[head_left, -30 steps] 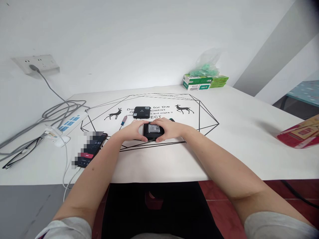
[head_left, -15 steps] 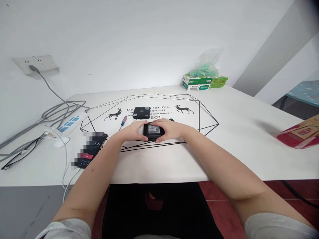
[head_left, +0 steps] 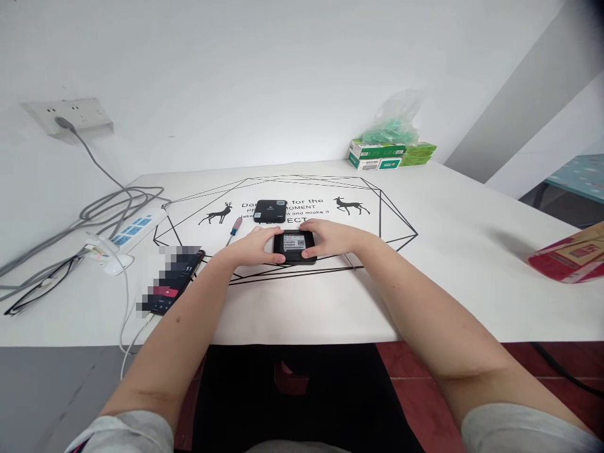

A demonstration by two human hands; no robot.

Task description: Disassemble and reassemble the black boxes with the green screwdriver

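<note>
A small black box (head_left: 295,245) with a white label on top lies on the white table (head_left: 453,251), on its printed line drawing. My left hand (head_left: 255,246) grips the box's left side with curled fingers. My right hand (head_left: 330,238) holds its right side, thumb on the front edge. Just behind them lies a second black box (head_left: 270,211). A screwdriver (head_left: 233,229) with a red and blue handle lies left of that, close to my left hand.
A phone (head_left: 172,286) with a lit screen lies at the left front. A power strip (head_left: 127,233) and grey cables (head_left: 94,207) run to a wall socket (head_left: 70,116). Green boxes (head_left: 389,154) under a plastic bag stand at the back. A red package (head_left: 566,255) is at right.
Both hands stay on the labelled box. The box now shows more of its top, and my right hand has shifted slightly back and to the right.
</note>
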